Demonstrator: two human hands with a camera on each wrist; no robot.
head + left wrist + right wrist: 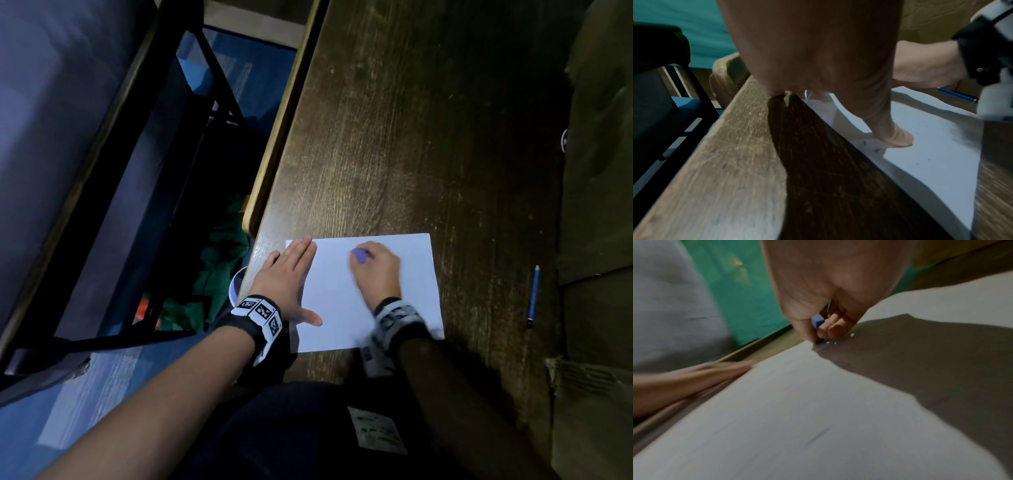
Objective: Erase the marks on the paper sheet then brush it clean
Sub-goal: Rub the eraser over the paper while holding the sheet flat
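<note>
A white paper sheet (342,301) lies on the dark wooden table (411,137) near its front left corner. My left hand (291,274) lies flat with straight fingers on the sheet's left edge, thumb (898,139) pressed on the paper (931,146). My right hand (373,270), blurred with motion, pinches a blue eraser (359,255) and presses it on the upper middle of the sheet. In the right wrist view the eraser (818,324) sits between thumb and curled fingers, touching the paper (797,402). Small dark crumbs lie on the sheet by my left thumb.
A blue pencil (533,296) lies on the table right of the sheet. Brown cardboard (599,171) lines the table's right side. A chair with a black frame (102,171) stands left of the table, with green cloth (219,260) on the floor.
</note>
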